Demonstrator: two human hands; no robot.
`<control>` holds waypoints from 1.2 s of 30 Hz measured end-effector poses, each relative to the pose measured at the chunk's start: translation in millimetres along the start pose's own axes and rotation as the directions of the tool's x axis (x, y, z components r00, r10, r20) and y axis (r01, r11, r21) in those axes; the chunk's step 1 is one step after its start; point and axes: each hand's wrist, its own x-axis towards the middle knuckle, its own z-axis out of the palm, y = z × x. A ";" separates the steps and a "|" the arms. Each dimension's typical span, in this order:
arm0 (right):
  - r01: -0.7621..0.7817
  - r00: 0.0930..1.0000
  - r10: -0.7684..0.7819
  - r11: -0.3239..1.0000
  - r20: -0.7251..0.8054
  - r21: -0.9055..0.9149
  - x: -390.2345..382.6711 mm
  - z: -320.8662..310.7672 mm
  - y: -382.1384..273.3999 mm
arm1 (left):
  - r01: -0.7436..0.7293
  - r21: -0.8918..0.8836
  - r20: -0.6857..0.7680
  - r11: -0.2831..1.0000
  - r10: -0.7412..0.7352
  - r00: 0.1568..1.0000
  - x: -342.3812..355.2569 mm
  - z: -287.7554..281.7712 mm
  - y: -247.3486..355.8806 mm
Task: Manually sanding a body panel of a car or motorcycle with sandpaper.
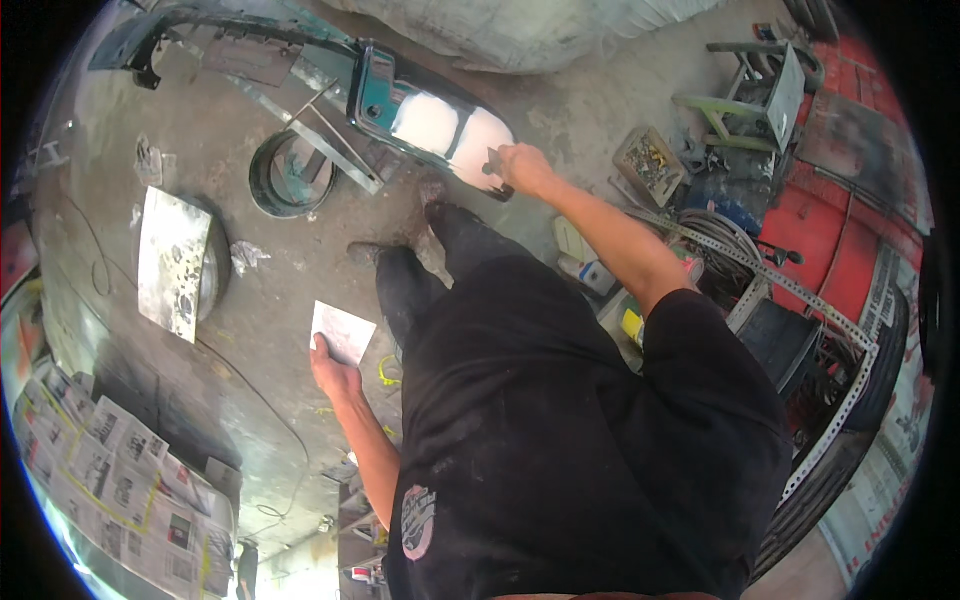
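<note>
My right hand [525, 170] is closed on a small dark putty spreader [493, 160], which meets the near right end of a dark car bumper [362, 95]. Two pale patches of filler lie on the bumper: a white patch [425, 122] and, right of it, a pinkish patch [480, 138] by the spreader. Lower left, my left hand [336, 374] grips a flat white mixing board [345, 335] by its edge, thumb on top. Faint pinkish smears show on the board. The spreader's grip is partly hidden by my fingers.
A metal stand [345, 155] reaches under the bumper, beside a dark round tub [262, 178]. Left stands a speckled panel [172, 265]; newspaper sheets [120, 470] cover something lower left. A cable [250, 385] crosses the floor. Right are a parts crate [650, 168] and a metal-framed rack [815, 300].
</note>
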 end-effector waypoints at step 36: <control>-0.477 0.773 0.629 0.660 -0.080 0.581 30.9 73.5 47.8 | -0.033 0.009 0.031 0.999 0.033 0.999 7.3 11.8 11.3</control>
